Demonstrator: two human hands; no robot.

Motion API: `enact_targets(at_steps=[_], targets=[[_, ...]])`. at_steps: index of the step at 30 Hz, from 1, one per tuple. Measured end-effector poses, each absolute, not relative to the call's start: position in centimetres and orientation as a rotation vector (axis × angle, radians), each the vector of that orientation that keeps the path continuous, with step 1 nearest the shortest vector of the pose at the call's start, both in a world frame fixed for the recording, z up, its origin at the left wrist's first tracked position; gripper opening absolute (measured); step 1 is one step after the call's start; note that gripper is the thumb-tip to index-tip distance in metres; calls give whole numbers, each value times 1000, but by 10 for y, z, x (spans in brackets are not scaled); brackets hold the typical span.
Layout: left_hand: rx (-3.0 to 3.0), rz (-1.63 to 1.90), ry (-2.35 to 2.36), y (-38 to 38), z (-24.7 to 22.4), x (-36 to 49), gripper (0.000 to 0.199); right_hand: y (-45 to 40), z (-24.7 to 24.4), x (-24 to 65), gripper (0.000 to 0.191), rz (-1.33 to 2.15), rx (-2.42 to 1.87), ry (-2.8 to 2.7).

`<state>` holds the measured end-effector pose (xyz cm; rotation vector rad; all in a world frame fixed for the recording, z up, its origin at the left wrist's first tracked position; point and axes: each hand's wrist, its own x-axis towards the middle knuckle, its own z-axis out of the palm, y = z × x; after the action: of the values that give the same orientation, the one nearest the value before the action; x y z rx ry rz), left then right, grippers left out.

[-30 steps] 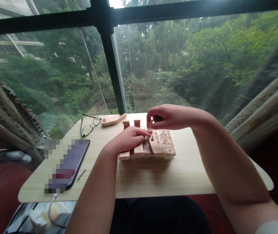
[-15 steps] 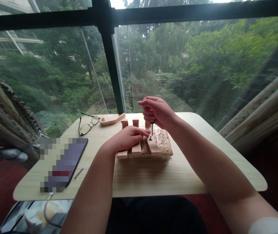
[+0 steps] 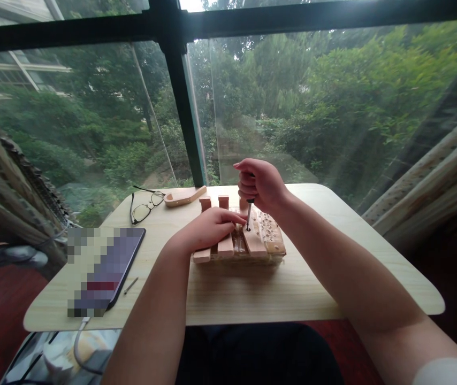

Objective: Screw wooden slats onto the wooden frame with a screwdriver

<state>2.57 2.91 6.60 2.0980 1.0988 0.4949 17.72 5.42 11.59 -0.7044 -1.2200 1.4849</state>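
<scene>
My right hand [image 3: 261,184] is closed around a screwdriver [image 3: 249,213], its handle mostly hidden in the fist. The shaft leans slightly, and its tip meets a dark spot, seemingly a screw head, in a slanted wooden piece [image 3: 254,243]. My left hand [image 3: 214,227] lies across the pieces to the left, fingers stretched toward the tip. Beneath its palm side is a wooden strip [image 3: 225,245], and another strip [image 3: 202,255] shows beyond the wrist. All rest on a flat block [image 3: 275,246] that looks wrapped in clear tape, its right part dotted with small bits.
On the table [image 3: 292,299], a curved wooden piece [image 3: 184,198] lies at the back beside eyeglasses [image 3: 142,211]. A phone [image 3: 126,262] with a cable [image 3: 76,342] is at left, near a small metal pin or screw [image 3: 131,285]. A window stands behind the table.
My right fist has shifted slightly to the right and turned, so the screwdriver shaft leans more. The left hand stays in place on the wood.
</scene>
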Motion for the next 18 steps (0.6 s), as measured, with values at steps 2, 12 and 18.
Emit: enact_targets(at_steps=[2,12,18], targets=[[2100,488,1101,29,67,26,40,55,115,176,37,1481,-707,-1228],[2112,498,1114,27,68,26,40,58,127,193,18,1175,-1027,-1802],[2059,546,1091,30,63,27,39,44,142,207,31,-26,-1338,-2335]])
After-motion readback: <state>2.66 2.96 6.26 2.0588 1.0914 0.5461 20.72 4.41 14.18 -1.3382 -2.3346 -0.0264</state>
